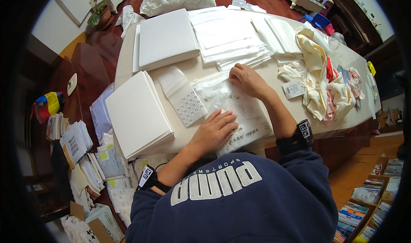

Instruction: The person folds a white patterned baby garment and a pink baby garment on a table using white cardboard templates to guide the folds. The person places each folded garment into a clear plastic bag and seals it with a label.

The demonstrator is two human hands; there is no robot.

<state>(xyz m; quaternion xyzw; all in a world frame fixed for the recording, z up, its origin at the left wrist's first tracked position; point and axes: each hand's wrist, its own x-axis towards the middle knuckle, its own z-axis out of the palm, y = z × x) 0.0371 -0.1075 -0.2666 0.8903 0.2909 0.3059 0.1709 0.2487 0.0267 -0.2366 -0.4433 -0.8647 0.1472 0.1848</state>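
Note:
A printed translucent plastic bag (247, 117) with whitish contents lies at the table's near edge, in front of my body. My left hand (214, 132) rests flat on its lower left part, fingers slightly spread. At the bag's top edge is my right hand (242, 77), its fingers curled down; whether they pinch the plastic is hidden. Left of the bag lies a sheet of number stickers (189, 109). To the right is a heap of cream, pink and red fabric garments (316, 79) with a printed tag (292, 89).
Two stacks of white boards, near (138, 114) and far (167, 39), stand on the left of the table (276, 82). Flat plastic bags (228, 34) are piled at the far side, beside more folded ones (282, 34). A stuffed white sack (178, 0) sits beyond the far edge.

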